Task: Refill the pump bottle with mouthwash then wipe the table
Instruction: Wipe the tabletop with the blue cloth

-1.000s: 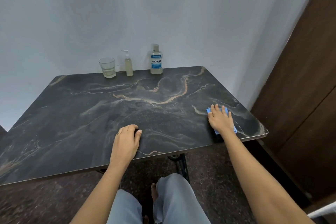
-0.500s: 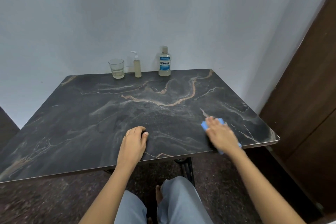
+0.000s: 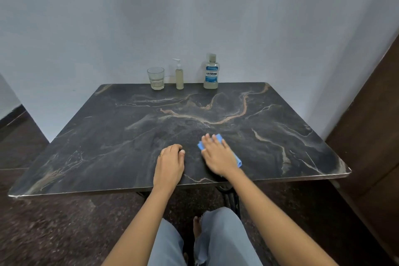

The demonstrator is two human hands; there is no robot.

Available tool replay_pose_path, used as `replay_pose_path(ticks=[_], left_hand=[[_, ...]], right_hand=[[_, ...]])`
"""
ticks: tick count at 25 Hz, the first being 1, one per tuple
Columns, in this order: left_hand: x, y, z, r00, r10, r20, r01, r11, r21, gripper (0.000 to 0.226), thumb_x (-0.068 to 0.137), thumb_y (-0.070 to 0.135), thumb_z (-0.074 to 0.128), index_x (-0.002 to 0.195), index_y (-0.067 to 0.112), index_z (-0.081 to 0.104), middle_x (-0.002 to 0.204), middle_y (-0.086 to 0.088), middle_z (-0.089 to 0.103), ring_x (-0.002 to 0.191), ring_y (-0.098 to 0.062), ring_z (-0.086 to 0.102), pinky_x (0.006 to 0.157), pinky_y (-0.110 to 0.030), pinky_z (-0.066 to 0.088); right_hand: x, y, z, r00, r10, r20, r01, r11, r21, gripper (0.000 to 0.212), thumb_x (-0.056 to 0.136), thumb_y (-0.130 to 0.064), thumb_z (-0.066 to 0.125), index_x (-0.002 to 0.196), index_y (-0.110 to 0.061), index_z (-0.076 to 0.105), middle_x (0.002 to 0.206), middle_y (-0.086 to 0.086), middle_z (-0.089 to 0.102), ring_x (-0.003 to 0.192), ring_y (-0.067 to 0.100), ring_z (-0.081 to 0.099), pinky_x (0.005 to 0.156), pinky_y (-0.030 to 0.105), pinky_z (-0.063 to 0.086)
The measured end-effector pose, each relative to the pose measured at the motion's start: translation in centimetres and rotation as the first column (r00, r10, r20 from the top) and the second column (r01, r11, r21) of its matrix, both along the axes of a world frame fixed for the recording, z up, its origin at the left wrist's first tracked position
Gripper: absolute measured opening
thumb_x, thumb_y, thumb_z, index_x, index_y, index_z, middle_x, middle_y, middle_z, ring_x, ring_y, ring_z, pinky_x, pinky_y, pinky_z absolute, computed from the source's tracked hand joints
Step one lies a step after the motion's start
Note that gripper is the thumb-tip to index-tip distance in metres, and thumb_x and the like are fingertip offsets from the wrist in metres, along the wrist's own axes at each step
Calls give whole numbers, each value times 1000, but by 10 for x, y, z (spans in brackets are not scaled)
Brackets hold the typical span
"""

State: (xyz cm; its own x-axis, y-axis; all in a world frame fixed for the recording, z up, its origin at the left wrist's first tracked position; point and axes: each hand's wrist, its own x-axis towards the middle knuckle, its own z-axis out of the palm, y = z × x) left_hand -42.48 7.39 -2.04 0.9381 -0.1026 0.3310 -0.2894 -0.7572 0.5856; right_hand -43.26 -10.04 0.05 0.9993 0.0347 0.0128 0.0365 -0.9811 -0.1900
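Note:
My right hand presses flat, fingers straight, on a blue cloth near the front middle of the dark marble table. My left hand rests on the table just left of it, fingers curled under, holding nothing. At the back edge, against the wall, the small pump bottle with pale liquid stands upright, and the mouthwash bottle with a blue label stands to its right, capped.
A clear drinking glass stands left of the pump bottle. A brown wooden door borders the table's right side. My legs and a bare foot show below the table's front edge, beside the black table base.
My right hand has slid the blue cloth leftwards from the front right corner to the front middle, close to my left hand. The left hand has stayed in place.

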Motion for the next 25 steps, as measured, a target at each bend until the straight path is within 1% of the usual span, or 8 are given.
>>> replay_pose_path(ticks=[2,4,7,11,13,16,19,25], left_hand=[[1,3,0,1000,31,2,-31,999,-26,27,99,23,43,116,11,60,114,-5,64,111,-23,52,94,-35,43],[3,6,2,1000,17,-25,-18,998,-57,28,99,23,43,119,10,59,118,-6,62,114,-23,50,97,-35,40],[7,26,6,997,-33,-63,31,999,-27,32,99,26,43,125,11,56,126,-5,58,121,-24,47,102,-37,36],[20,84,5,995,61,-81,-55,996,68,32,98,26,45,123,9,56,124,-11,59,118,-30,49,100,-41,38],[27,105,5,989,108,-97,-100,991,84,31,98,25,45,120,7,57,120,-12,61,114,-31,52,97,-43,40],[31,114,8,983,139,-118,-132,989,66,30,98,25,44,117,7,58,117,-11,62,111,-31,53,95,-45,42],[29,114,6,987,139,-82,-134,989,61,29,98,25,44,116,8,59,116,-9,62,111,-30,53,95,-43,42],[30,108,3,991,124,-41,-120,989,87,29,100,22,40,118,11,58,119,-7,61,115,-27,51,97,-40,39]], right_hand=[[-32,-2,-1,991,132,17,-132,991,0,52,104,-35,19,154,-23,9,161,-7,5,149,11,1,120,35,1],[-47,-26,0,991,135,-5,-135,991,-11,52,104,-37,19,153,-28,7,161,-7,1,149,12,-2,119,36,-1],[-31,-66,-1,997,-68,-47,63,992,-110,53,103,-40,16,153,-33,2,161,6,-8,148,28,-9,118,45,-2],[10,-63,2,974,-216,-74,214,976,-36,53,102,-37,14,154,-27,5,162,8,-3,148,33,-7,120,45,2],[20,-33,2,987,-149,-63,147,989,-31,54,103,-36,15,154,-23,6,162,9,0,148,33,-5,119,44,4],[2,21,-3,995,100,-31,-102,989,-102,53,103,-36,16,154,-23,6,162,7,3,149,30,-1,119,43,6],[-39,33,-1,930,367,-29,-368,928,-56,58,98,-49,5,153,-30,5,161,-3,-1,149,18,-7,119,33,-3],[-44,50,3,882,468,-55,-469,883,-16,62,94,-54,1,152,-33,4,161,-7,-3,147,13,-11,118,29,-8]])
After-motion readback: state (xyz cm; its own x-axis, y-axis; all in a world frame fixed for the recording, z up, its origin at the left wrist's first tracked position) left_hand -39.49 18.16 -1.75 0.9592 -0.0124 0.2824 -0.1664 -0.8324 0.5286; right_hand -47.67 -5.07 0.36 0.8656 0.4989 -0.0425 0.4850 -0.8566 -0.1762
